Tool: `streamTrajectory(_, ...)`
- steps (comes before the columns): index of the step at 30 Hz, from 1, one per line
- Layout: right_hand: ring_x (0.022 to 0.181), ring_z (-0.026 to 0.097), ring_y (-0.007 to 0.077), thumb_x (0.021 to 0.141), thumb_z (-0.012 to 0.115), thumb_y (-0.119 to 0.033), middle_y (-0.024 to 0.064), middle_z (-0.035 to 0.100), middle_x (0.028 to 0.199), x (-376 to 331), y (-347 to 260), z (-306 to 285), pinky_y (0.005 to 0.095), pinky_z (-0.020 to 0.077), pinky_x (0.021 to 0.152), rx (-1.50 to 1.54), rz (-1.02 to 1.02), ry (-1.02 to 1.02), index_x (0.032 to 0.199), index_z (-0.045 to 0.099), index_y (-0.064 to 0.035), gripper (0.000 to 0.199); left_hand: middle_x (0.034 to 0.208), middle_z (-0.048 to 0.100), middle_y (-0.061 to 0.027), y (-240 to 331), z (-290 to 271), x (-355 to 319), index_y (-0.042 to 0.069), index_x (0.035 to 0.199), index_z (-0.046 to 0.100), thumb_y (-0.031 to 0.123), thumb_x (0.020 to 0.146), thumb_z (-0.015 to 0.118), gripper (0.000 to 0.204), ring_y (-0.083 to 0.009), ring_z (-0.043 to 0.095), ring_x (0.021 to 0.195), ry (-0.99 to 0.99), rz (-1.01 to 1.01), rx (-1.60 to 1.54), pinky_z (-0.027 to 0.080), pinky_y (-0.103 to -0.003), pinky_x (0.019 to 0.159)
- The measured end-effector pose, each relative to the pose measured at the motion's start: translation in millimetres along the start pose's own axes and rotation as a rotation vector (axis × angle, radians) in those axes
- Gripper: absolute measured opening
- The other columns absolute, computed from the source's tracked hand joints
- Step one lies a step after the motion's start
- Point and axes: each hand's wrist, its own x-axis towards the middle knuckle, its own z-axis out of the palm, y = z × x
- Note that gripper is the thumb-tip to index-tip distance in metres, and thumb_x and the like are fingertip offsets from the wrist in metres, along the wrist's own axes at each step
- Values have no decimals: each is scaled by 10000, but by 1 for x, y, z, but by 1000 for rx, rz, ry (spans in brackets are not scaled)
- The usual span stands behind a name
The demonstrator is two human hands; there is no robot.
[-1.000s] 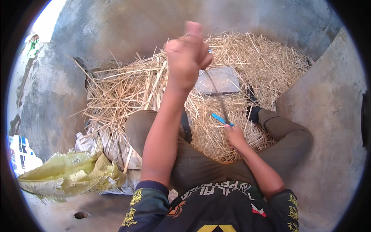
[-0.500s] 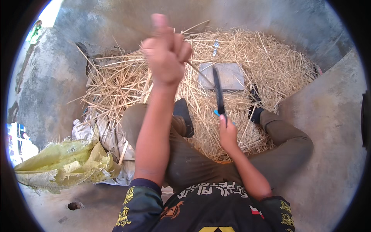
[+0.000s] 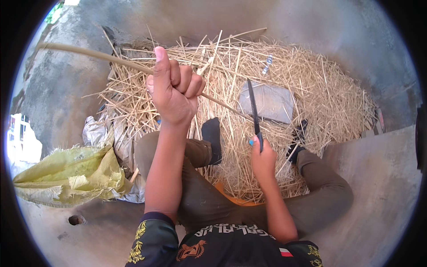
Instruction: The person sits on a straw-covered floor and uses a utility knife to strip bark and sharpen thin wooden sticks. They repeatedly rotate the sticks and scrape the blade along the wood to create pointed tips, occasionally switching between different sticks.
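A long, thin bamboo-like stick [image 3: 100, 55] is gripped in the closed fist of my left hand [image 3: 175, 91], thumb pointing away from me. It slants from the upper left through the fist down to the right. Its thin end reaches the blade of a knife [image 3: 253, 104]; whether they touch I cannot tell. My right hand [image 3: 264, 156] is wrapped around the knife's handle, where a bit of blue shows. The long dark blade points away from me, its tip over the edge of a grey flat block [image 3: 271, 102] lying in the shavings.
Straw-like strips and shavings [image 3: 329, 93] cover the floor between my legs and beyond. Longer strips [image 3: 129, 93] pile up at the left. A torn yellow sack [image 3: 75, 173] lies beside my left knee. Concrete walls [image 3: 302, 22] enclose the far side.
My left hand has moved left and nearer to me, and much more of the stick shows left of the fist. The knife stays in my right hand. The whole view has shifted a little.
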Motion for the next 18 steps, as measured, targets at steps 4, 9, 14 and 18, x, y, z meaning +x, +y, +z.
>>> streamTrajectory(4, 519, 455, 78, 1032, 540, -279, -3, 487, 587, -3, -22, -30, 286, 359, 478, 238, -46, 84, 915, 579, -23, 285, 503, 142, 70, 6, -11, 1, 186, 598, 219, 401, 1100, 325, 556, -75, 87, 417, 41, 11, 19, 101, -270, 396)
streamTrajectory(9, 484, 413, 44, 1046, 524, -266, -51, 408, 591, -30, -10, -7, 205, 326, 424, 844, -248, 260, 980, 522, -63, 214, 530, 169, 64, 8, 0, -16, 175, 626, 244, 386, 1097, 343, 525, -79, 134, 455, -17, -14, 34, 168, -270, 437)
streamTrajectory(14, 445, 417, 36, 1025, 577, -260, -33, 464, 608, -38, 25, 9, 211, 317, 389, 620, 85, 9, 859, 510, -81, 254, 564, 216, 54, 0, 20, -22, 158, 644, 269, 424, 1088, 361, 525, -90, 192, 483, -108, 4, 77, 205, -271, 465)
streamTrajectory(18, 480, 393, 15, 1027, 572, -242, -57, 446, 608, -47, 13, -12, 214, 302, 417, 521, -5, 15, 879, 521, -72, 232, 566, 215, 54, -24, 16, -26, 166, 632, 270, 484, 1079, 349, 553, -91, 197, 487, -117, -128, 69, 195, -275, 473)
